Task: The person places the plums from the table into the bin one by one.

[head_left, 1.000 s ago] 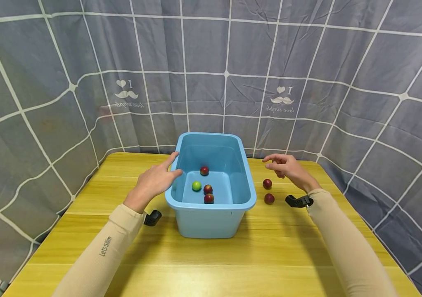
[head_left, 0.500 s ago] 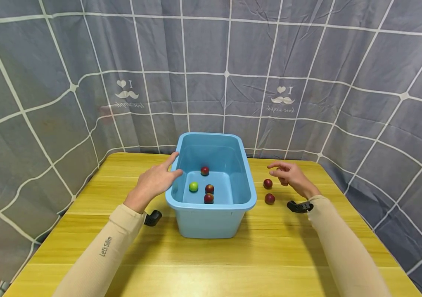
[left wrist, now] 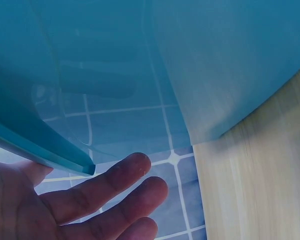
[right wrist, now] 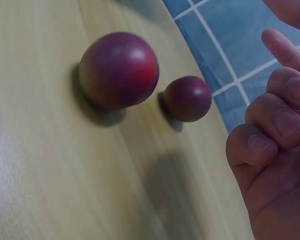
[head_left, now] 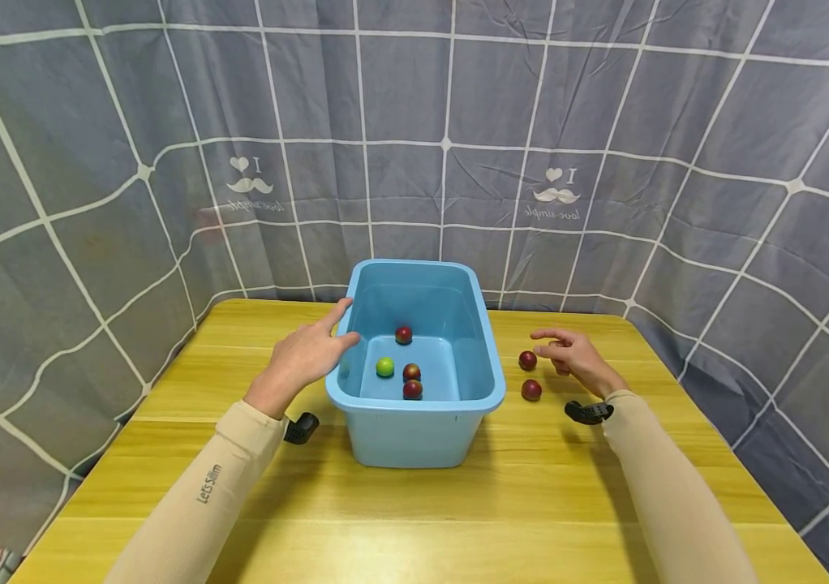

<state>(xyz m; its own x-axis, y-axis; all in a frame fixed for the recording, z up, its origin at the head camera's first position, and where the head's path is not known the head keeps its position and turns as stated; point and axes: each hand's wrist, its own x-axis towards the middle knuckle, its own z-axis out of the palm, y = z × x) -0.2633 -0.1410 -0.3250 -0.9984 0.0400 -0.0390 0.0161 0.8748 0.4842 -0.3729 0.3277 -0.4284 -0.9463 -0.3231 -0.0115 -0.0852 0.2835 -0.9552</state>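
In the head view my left hand (head_left: 305, 357) rests its thumb and index finger on the left rim of a blue plastic bin (head_left: 414, 438). The left wrist view shows its other fingers (left wrist: 122, 175) extended outside the rim. Inside the bin lie a green round fruit (head_left: 384, 367) and several red ones (head_left: 403, 335). Right of it my right hand (head_left: 577, 358) hovers beside the farther dark red, plum-like fruit (head_left: 527, 360); a second one (head_left: 531, 390) lies nearer me. In the right wrist view its index finger points out, the other fingers curl, and nothing is held.
Everything stands on a yellow wood-grain table (head_left: 400, 519). A grey-blue curtain with white grid lines (head_left: 414, 186) hangs behind the table and along both sides. Black wrist cameras (head_left: 301, 428) sit under both wrists.
My right hand has shifted right, then lowered toward the farther dark red fruit. The green fruit has rolled slightly left and partly back. The left hand has stayed on the rim.
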